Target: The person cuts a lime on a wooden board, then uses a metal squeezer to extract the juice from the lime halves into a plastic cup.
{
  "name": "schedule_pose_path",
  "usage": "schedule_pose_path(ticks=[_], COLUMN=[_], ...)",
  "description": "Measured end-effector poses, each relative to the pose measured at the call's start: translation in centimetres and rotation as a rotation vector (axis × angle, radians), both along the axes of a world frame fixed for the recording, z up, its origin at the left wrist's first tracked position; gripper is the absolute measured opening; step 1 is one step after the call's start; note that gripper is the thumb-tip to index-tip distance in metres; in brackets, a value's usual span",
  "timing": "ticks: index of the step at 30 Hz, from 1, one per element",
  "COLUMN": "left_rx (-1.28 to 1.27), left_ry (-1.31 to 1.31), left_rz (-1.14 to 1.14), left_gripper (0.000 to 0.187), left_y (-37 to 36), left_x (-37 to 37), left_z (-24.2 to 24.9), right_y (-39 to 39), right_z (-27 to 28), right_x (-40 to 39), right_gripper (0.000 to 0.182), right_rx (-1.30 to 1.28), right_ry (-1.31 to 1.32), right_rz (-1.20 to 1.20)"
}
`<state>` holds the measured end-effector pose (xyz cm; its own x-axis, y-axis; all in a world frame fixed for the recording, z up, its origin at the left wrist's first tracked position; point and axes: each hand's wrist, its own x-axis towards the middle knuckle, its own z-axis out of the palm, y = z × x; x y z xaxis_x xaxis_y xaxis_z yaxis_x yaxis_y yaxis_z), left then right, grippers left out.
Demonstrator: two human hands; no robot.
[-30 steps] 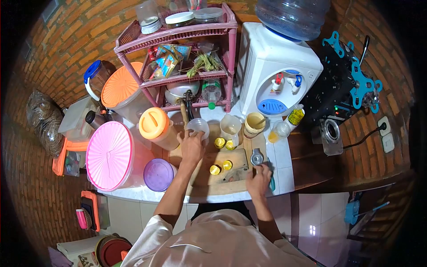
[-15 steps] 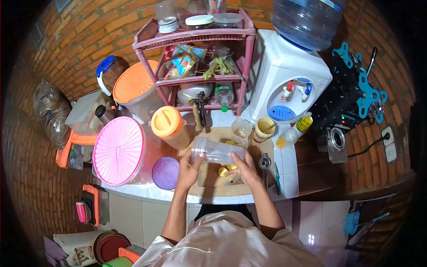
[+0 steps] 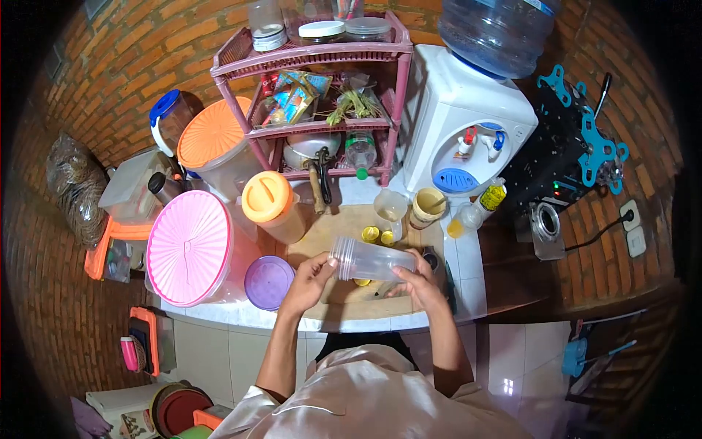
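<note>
A clear plastic cup, or a stack of them, (image 3: 371,260) lies sideways between my hands above the wooden board (image 3: 333,301). My left hand (image 3: 310,280) grips its ridged end, and my right hand (image 3: 422,282) holds the other end. Yellow fruit pieces (image 3: 371,234) lie on the board behind and partly under the cup. Beyond them stand a clear measuring cup (image 3: 390,208) and a patterned cup (image 3: 428,208) with a utensil in it. A dark metal squeezer beside my right hand is partly hidden.
At the left are a pink-lidded tub (image 3: 188,249), a purple lid (image 3: 270,282) and an orange-lidded pitcher (image 3: 272,207). Behind stands a pink shelf rack (image 3: 314,55), with a white water dispenser (image 3: 468,110) to its right. A small jar (image 3: 463,222) stands near the right edge.
The clear cup has moved slightly right and down, its right end now lower and nearer my right hand. More yellow fruit shows behind it. The whole view has shifted slightly.
</note>
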<state>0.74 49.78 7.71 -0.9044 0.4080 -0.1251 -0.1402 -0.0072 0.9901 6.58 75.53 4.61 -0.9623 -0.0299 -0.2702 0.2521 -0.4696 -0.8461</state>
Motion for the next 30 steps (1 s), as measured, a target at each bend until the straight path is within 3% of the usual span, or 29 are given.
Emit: schedule_pose_path(ticks=[2,4,12,14,17,21,24,27,30], left_rx=[-0.144,-0.122,-0.144,-0.304,-0.127,-0.106,-0.089,0.151,-0.005], left_ry=[0.072,0.054,0.036,0.025,-0.002,-0.007,-0.012,-0.154,-0.038], left_rz=[-0.083,-0.084,-0.113,-0.076,0.063,0.074,0.047,-0.087,-0.16], left_gripper=[0.026,0.026,0.023,0.024,0.024,0.026,0.026,0.026,0.027], left_y=[0.0,0.5,1.2,1.2,1.7,1.5,1.1,-0.5,0.0], left_x=[0.1,0.2,0.9,0.8,1.1,1.0,0.8,0.2,0.7], left_z=[0.2,-1.4,-1.8,-1.5,-2.7,-2.4,-1.8,0.2,0.2], right_y=[0.6,0.9,0.1,0.1,-0.4,-0.5,0.5,2.0,2.4], right_z=[-1.2,-1.5,-0.3,-0.9,0.2,1.2,-0.4,-0.7,0.4], right_x=[0.5,1.2,1.9,1.9,1.9,2.3,2.8,3.2,3.8], right_gripper=[0.052,0.052,0.056,0.055,0.054,0.055,0.054,0.056,0.057], right_rx=[0.011,0.198,0.158,0.214,0.325,0.339,0.484,0.556,0.465], right_ry=[0.006,-0.01,-0.083,-0.019,0.019,0.0,0.134,0.19,0.098], right_rz=[0.023,0.127,0.013,0.01,-0.002,0.017,0.016,-0.025,0.047])
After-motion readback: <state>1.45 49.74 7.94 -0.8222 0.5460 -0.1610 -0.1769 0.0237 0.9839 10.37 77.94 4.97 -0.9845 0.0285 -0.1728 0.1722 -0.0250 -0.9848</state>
